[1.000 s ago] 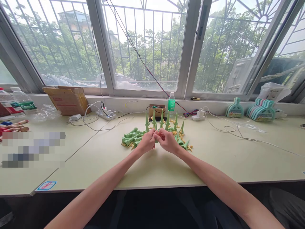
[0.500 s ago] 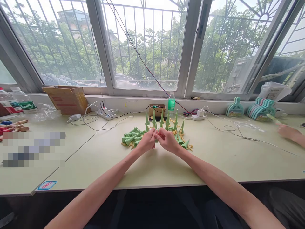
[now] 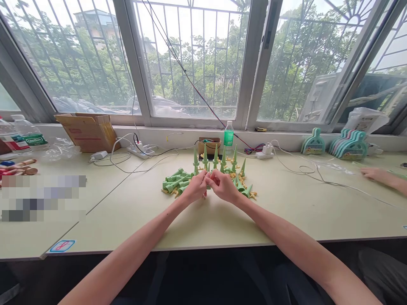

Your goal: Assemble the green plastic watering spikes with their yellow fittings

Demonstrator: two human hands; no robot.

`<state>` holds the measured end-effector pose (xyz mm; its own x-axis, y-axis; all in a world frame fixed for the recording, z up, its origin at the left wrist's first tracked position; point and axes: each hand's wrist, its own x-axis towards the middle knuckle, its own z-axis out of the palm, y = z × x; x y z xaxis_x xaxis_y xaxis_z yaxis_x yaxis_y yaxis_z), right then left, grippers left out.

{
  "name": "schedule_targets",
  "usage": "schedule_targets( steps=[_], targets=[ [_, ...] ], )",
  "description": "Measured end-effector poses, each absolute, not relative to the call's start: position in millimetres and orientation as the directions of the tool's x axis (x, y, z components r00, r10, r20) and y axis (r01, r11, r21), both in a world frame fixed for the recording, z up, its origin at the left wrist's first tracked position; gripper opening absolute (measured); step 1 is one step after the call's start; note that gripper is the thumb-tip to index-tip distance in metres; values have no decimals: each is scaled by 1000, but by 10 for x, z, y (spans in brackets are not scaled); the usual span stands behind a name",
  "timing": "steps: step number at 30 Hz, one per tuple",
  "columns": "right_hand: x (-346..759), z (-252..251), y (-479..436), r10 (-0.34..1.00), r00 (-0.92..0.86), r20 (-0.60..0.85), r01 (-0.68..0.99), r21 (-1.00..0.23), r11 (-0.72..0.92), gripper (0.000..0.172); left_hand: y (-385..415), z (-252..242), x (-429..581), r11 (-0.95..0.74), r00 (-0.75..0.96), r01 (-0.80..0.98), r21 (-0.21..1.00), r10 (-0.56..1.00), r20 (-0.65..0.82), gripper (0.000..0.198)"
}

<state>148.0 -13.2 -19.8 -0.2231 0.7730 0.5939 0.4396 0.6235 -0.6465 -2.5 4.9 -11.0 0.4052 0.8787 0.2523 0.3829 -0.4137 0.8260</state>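
Observation:
My left hand (image 3: 197, 186) and my right hand (image 3: 221, 185) meet at the middle of the table, fingers pinched together. Between them is a green plastic spike (image 3: 209, 167), its pointed tip showing above the fingers and most of its body hidden. Beyond the hands, several green cone-shaped spikes (image 3: 205, 156) with collars stand upright in a row. Left of my left hand lies a pile of green hollow tubes (image 3: 173, 184). To the right, more green cones (image 3: 246, 191) lie among small yellow parts (image 3: 253, 195).
A small cardboard box (image 3: 209, 146) and a green-labelled bottle (image 3: 228, 135) stand behind the spikes. White cables (image 3: 313, 173) run across the right side. Another person's hand (image 3: 375, 173) rests at the far right, near teal hanger-shaped pieces (image 3: 349, 146). A larger carton (image 3: 89, 132) stands back left.
My hands stay pinched together in nearly the same place. The other person's hand at the far right has shifted left and lowered onto the table, away from the teal pieces.

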Motion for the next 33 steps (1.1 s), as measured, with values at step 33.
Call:
schedule_targets(
  steps=[33],
  targets=[
    [1479, -214, -120, 767, -233, 598, 425, -646, 634, 29, 44, -105, -23, -377, 404, 382, 844, 889, 215, 11]
  ],
)
